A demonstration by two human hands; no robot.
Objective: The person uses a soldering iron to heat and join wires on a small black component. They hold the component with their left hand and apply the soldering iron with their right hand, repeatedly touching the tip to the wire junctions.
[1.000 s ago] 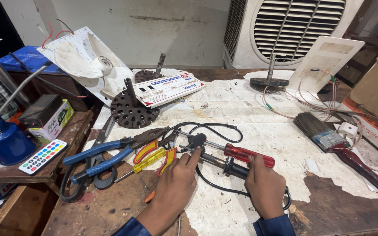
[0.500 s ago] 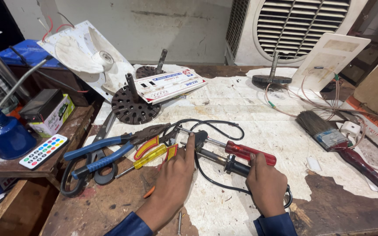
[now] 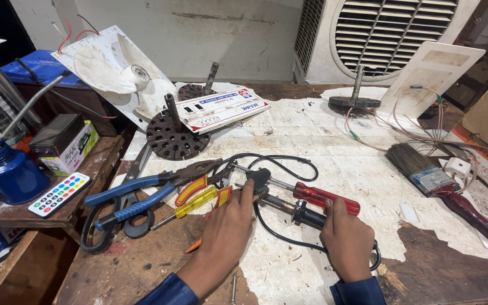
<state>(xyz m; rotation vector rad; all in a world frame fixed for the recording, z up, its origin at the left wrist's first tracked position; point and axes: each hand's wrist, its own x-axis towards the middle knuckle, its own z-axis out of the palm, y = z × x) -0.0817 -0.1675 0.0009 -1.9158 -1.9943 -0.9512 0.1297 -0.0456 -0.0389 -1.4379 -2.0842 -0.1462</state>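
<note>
Two hands (image 3: 227,226) on soldering iron (image 3: 289,208)

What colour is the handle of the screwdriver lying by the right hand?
Red; the screwdriver handle shows best in the head view, just above the right hand.

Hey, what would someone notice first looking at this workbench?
Two hands at the front: the left hand touches a black cable, and the right hand rests by a red-handled screwdriver. Left of them lie blue-handled pliers; a paintbrush lies far right.

Two hands (image 3: 227,237) – one paintbrush (image 3: 441,183)
</note>
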